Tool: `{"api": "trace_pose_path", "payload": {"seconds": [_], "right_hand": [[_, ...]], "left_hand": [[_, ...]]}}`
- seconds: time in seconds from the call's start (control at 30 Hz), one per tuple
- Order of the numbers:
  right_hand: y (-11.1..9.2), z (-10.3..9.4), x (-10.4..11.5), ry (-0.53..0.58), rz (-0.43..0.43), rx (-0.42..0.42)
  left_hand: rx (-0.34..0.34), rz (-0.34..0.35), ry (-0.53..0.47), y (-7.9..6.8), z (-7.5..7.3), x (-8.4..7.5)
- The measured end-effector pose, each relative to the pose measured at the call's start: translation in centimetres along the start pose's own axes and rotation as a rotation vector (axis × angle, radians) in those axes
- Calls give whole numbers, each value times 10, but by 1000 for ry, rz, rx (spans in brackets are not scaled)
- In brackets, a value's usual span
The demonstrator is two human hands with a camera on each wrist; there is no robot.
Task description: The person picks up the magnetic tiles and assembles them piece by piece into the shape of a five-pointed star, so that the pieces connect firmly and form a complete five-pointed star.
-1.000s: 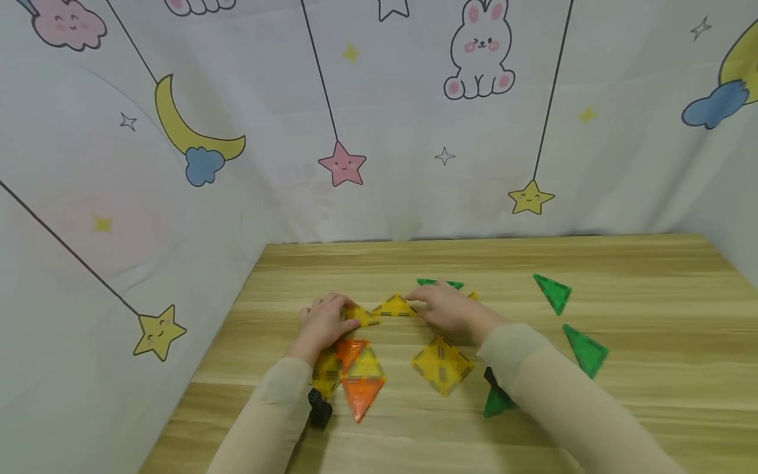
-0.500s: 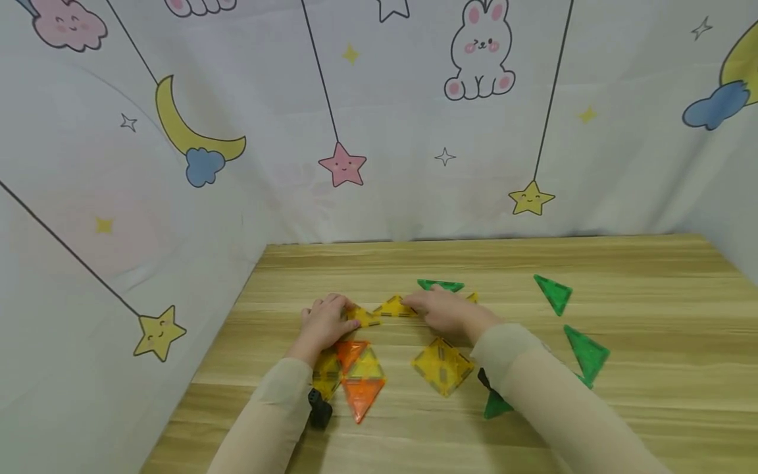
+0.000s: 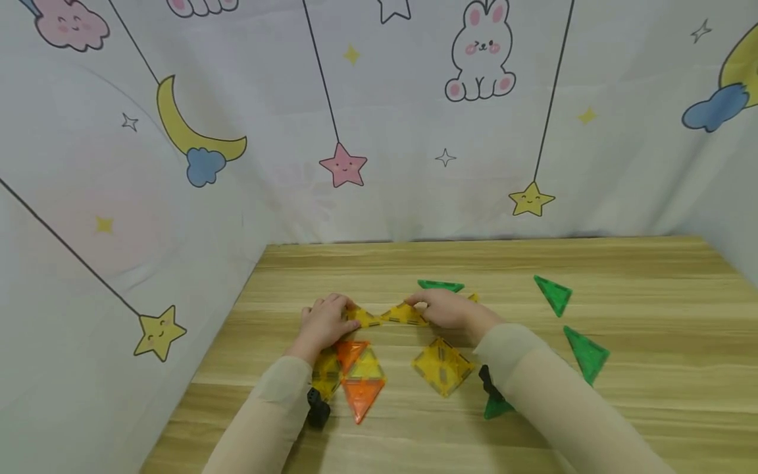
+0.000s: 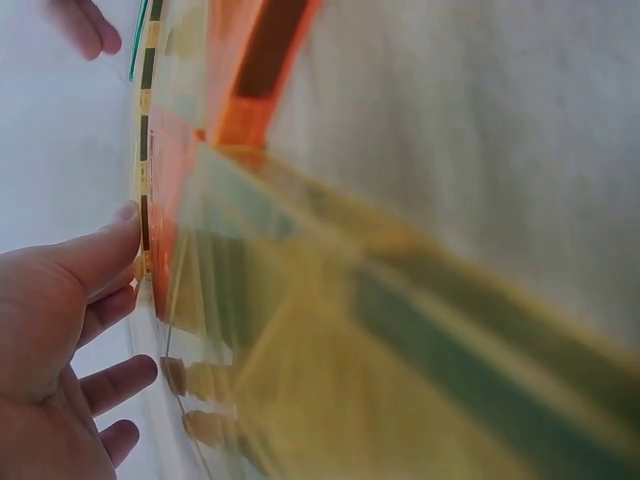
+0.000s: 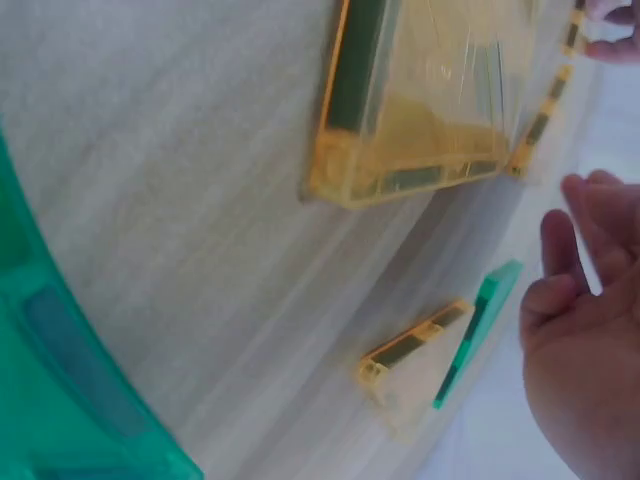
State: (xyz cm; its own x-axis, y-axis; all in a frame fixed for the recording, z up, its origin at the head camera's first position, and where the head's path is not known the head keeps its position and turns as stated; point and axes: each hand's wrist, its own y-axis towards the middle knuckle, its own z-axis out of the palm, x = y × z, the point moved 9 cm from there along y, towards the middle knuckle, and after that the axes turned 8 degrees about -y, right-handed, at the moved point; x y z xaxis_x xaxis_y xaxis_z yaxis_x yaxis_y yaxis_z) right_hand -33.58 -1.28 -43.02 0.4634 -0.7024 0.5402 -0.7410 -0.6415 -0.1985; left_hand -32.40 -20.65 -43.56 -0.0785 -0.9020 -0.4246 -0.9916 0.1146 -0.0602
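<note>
My left hand pinches a yellow triangular magnetic tile between thumb and index finger; in the left wrist view, thumb and fingers meet at its far edge. To its right lies a second yellow triangular magnetic tile, their corners almost meeting. The index fingertip of my right hand rests on that second tile's upper edge. In the right wrist view this hand has loosely extended fingers near the tile's end. Below my left hand sits a group of orange tiles and yellow tiles.
A yellow diamond-shaped piece stands below my right hand. Behind that hand are a green tile and a partly hidden yellow tile. Green triangles lie at the right, and another is partly under my right forearm.
The second yellow tile has slid slightly right and toward me, its left corner now beside the first tile's corner. My right hand moved left, then back slightly; my left hand stays put.
</note>
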Motion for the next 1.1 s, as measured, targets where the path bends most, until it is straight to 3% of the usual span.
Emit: {"api": "trace_pose_path", "payload": {"seconds": [0.17, 0.33, 0.77, 1.1], "right_hand": [[6, 2, 8, -179, -123, -2], [9, 4, 8, -340, -166, 2], [8, 1, 0, -341, -86, -20], [7, 4, -4, -332, 31, -56]], "left_hand": [[2, -3, 41, 1, -1, -1], [4, -23, 38, 3, -1, -2], [81, 2, 35, 8, 2, -1], [160, 50, -57, 8, 3, -10]]}}
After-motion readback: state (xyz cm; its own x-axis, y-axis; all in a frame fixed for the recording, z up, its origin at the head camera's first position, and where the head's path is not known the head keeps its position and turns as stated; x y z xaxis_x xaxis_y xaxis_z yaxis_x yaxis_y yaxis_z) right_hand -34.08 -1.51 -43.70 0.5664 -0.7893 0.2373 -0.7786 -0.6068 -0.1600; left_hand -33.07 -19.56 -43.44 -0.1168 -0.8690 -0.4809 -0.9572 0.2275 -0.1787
